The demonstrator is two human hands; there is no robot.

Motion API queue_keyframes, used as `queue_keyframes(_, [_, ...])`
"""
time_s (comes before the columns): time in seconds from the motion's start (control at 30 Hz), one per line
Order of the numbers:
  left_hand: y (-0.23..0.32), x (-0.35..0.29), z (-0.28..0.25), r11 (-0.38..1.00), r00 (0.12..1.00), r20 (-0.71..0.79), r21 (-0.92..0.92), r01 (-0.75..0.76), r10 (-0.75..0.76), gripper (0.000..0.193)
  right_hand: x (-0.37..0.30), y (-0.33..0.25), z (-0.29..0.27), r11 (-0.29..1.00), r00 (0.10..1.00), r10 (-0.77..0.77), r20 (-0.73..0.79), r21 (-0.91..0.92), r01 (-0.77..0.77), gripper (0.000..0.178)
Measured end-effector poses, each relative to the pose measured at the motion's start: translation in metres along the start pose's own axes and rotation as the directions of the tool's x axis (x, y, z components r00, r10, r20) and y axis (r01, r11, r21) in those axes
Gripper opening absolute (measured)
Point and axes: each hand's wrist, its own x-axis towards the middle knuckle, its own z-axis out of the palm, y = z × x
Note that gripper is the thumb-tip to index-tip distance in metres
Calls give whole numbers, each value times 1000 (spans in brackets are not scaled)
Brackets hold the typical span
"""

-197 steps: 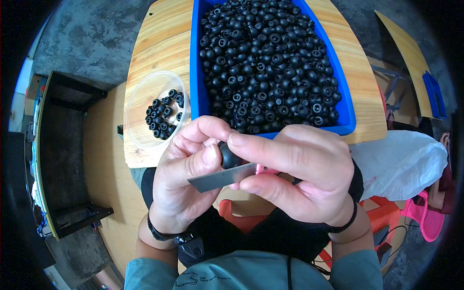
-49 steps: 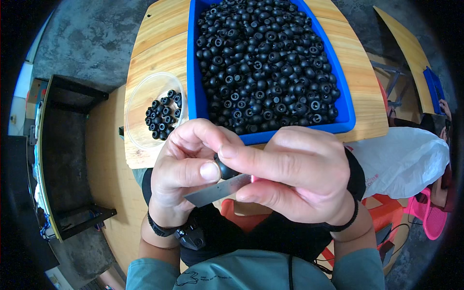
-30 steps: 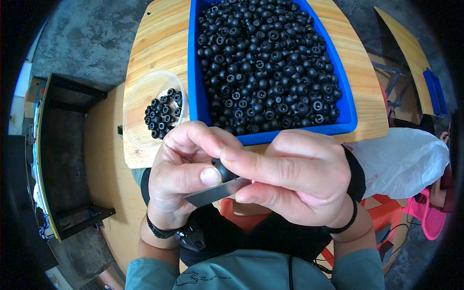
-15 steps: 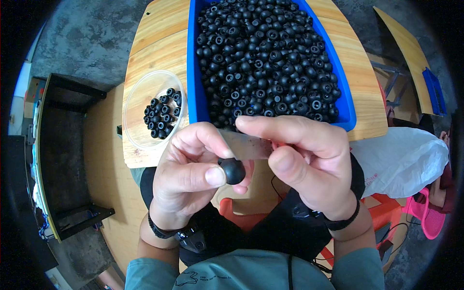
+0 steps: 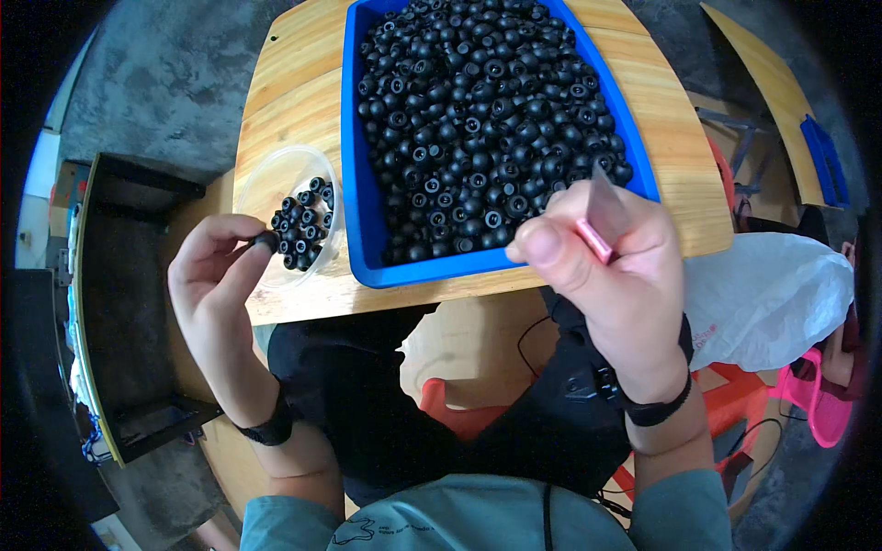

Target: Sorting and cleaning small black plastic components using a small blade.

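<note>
Over the left rim of a clear round tub [image 5: 262, 180], my left hand [image 5: 213, 298] pinches a black rounded part [image 5: 265, 241] between thumb and fingertips. Several black parts [image 5: 303, 225] of the same look, some with hollow ends, lie inside the tub. My right hand [image 5: 611, 289] is closed round a small knife [image 5: 606, 209] with a flat grey blade and a pink handle, the blade pointing up and away from me. That hand is above the near right corner of a blue bin [image 5: 441, 275], which is heaped with black parts [image 5: 487, 119].
The bin and tub stand on a wooden table [image 5: 294, 69]. My legs [image 5: 367, 386] are below its near edge. On the right are a white plastic bag [image 5: 763, 298] and a pink chair [image 5: 808, 404]; a dark shelf frame [image 5: 129, 303] stands on the left.
My hands have parted. The left went leftward with the black part to the tub; the right moved right and slightly up, its knife turned from pointing left to pointing away from me.
</note>
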Motion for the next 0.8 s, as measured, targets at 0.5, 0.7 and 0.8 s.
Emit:
queue_keyframes(0.5, [7, 37, 96, 326, 782, 590, 712, -622, 204, 14, -1, 3, -21, 993, 997, -27, -73, 110, 35, 8])
queue_keyframes(0.7, [-1, 34, 90, 392, 790, 582, 693, -605, 191, 13, -1, 6, -24, 991, 995, -41, -87, 127, 52, 7])
queue_keyframes(0.8, [2, 28, 84, 538, 811, 542, 626, -564, 220, 13, 0, 7, -21, 994, 996, -35, -82, 99, 43, 7])
